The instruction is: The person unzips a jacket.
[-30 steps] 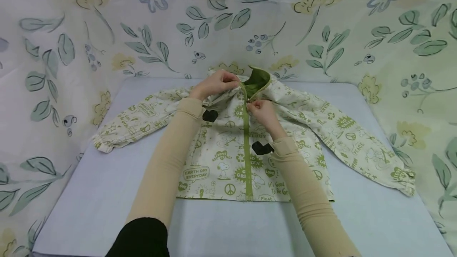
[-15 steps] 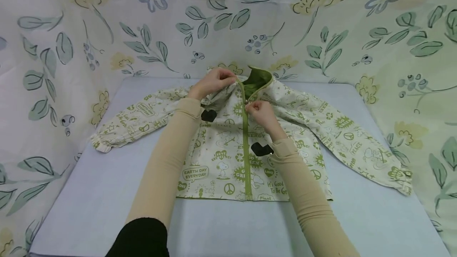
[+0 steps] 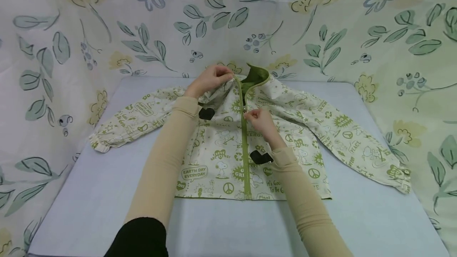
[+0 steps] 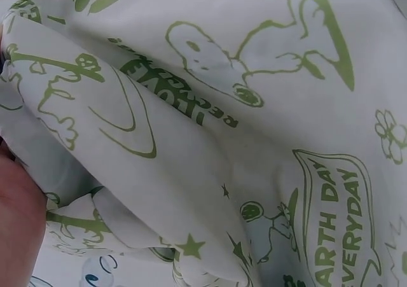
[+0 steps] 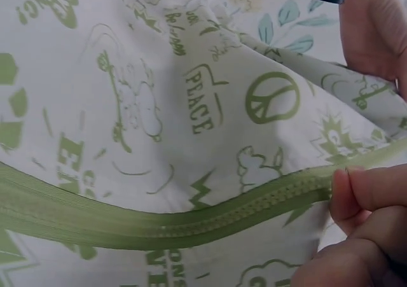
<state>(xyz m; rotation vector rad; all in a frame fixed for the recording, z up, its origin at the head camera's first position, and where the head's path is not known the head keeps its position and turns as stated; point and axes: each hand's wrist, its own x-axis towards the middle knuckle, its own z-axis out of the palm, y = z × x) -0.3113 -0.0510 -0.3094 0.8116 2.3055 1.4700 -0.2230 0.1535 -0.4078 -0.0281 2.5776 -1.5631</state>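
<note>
A white zip-up jacket [image 3: 221, 146] with green cartoon print lies front side up, its sleeves spread to both sides. My left hand [image 3: 210, 81] pinches the left edge of its collar, whose green lining [image 3: 256, 75] shows. At the upper chest, my right hand [image 3: 262, 124] pinches the zipper pull between thumb and forefinger; the fingertips hide most of the pull. Below them the green zipper [image 3: 245, 158] is closed, while above them its two sides part in a narrow V. In the right wrist view, the closed zipper teeth [image 5: 241, 209] run up to the fingertips.
The jacket lies on a table with a pale cloth [image 3: 207, 229]. Floral fabric [image 3: 214, 43] hangs behind and along both sides. Black patches [image 3: 206, 114] sit by both wrists, and beige sleeves cover the forearms.
My right hand has drawn the zipper pull a little way down, and the V opening at the neck has lengthened. The left hand still holds the collar edge, shifted slightly left.
</note>
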